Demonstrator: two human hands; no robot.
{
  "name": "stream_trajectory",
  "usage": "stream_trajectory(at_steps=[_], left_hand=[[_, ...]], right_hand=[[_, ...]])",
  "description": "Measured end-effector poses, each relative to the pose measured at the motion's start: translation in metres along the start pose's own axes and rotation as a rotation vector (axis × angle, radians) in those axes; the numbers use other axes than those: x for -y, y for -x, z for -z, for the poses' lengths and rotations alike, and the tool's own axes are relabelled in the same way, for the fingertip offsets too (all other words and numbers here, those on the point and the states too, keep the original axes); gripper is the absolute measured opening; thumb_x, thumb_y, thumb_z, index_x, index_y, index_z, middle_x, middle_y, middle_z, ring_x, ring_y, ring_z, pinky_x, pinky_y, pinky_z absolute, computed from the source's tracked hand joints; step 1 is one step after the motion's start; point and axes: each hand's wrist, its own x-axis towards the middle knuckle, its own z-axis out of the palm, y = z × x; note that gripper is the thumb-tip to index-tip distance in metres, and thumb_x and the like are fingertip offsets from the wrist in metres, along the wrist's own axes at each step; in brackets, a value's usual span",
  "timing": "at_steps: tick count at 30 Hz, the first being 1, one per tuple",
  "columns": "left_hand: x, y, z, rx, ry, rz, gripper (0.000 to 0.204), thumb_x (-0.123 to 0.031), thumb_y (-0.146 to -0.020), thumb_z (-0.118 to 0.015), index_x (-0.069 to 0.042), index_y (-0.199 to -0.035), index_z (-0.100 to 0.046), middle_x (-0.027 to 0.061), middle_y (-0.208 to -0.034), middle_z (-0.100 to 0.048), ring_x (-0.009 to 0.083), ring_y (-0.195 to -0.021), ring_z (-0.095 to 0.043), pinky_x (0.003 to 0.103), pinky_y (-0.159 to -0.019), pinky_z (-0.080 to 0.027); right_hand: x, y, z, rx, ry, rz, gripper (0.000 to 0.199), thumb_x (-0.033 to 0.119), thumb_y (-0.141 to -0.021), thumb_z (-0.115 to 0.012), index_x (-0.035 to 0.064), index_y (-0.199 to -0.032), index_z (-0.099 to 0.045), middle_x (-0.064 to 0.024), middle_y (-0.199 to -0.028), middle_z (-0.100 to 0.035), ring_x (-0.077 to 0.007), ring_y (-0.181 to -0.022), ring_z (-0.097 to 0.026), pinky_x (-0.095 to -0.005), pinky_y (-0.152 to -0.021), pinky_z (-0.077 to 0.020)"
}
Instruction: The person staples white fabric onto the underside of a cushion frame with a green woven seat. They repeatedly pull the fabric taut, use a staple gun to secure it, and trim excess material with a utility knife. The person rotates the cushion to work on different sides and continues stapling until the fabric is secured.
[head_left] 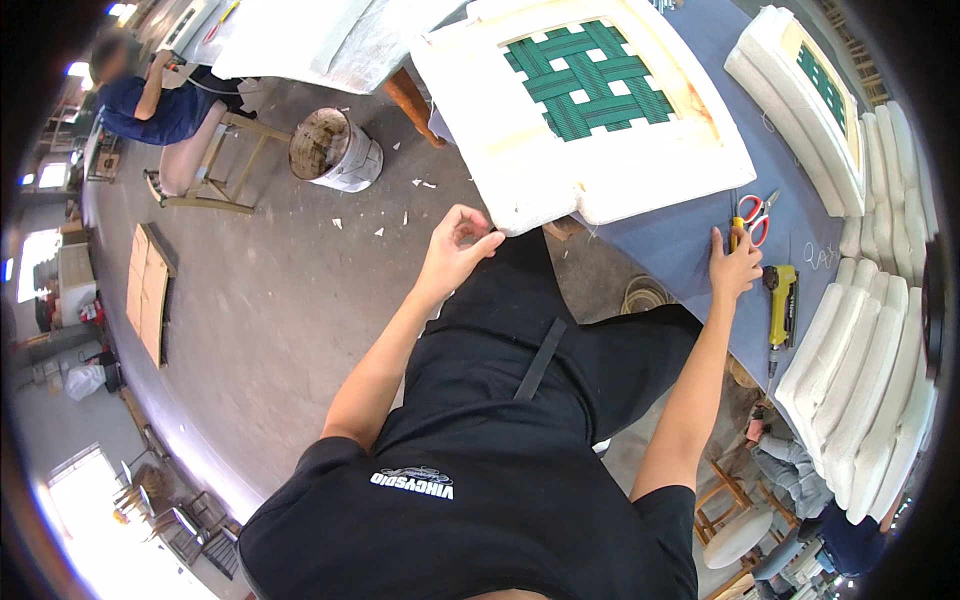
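Note:
A white padded chair seat [640, 185] with green woven webbing [590, 80] lies underside up on the blue-grey table [670, 255]. At its near left corner is my left hand [463, 250], with thumb and curled fingers pinched close together. Whatever they grip is too small to make out. To the right, my right hand [735, 265] rests on the table with its fingers around a yellow-handled tool [738, 228], whose thin shaft points away from me. Scissors with red-and-white handles [757, 222] lie just beyond. A yellow-green power screwdriver [781, 305] lies right of that hand.
Stacked white padded pieces [860, 370] line the table's right side, and another webbed seat [805, 110] stands farther back. A dirty bucket [340, 155] is on the floor at left. Beyond it a co-worker in blue [150, 115] sits holding a tool. A board [148, 290] lies farther left.

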Motion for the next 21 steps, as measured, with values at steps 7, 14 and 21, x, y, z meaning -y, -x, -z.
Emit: stream_trajectory(at_steps=[7,14,21], left_hand=[[0.001,-0.029,-0.01,0.048,0.048,0.003,0.03,-0.008,-0.095,-0.085,-0.003,-0.1,-0.055,0.0041,-0.098,-0.063,0.0126,-0.095,-0.068,0.029,-0.073,-0.062],[-0.006,-0.025,-0.034,-0.251,-0.409,-0.139,0.08,-0.015,-0.095,-0.084,-0.006,-0.151,-0.028,0.0217,-0.146,-0.047,0.0354,-0.133,-0.06,0.04,-0.087,-0.067],[-0.025,-0.051,-0.017,0.052,0.339,0.34,0.106,-0.005,-0.097,-0.074,-0.018,-0.166,0.005,0.0277,-0.16,-0.033,0.0471,-0.144,-0.05,0.066,-0.091,-0.066]], right_hand=[[-0.043,-0.008,-0.002,-0.14,-0.013,0.248,0.045,0.03,-0.11,-0.061,0.0056,-0.146,-0.05,-0.0218,-0.125,-0.065,-0.0426,-0.121,-0.063,-0.0558,-0.099,-0.0493],[-0.043,0.111,-0.006,-0.042,-1.039,-0.158,0.039,0.022,-0.116,-0.052,0.0038,-0.15,-0.045,-0.0114,-0.11,-0.065,-0.0193,-0.086,-0.065,-0.0307,-0.073,-0.0537],[0.005,0.236,0.064,0.32,-1.438,-0.264,0.048,0.016,-0.107,-0.065,0.0059,-0.148,-0.043,-0.0115,-0.115,-0.062,-0.0165,-0.072,-0.061,-0.0289,-0.058,-0.0511]])
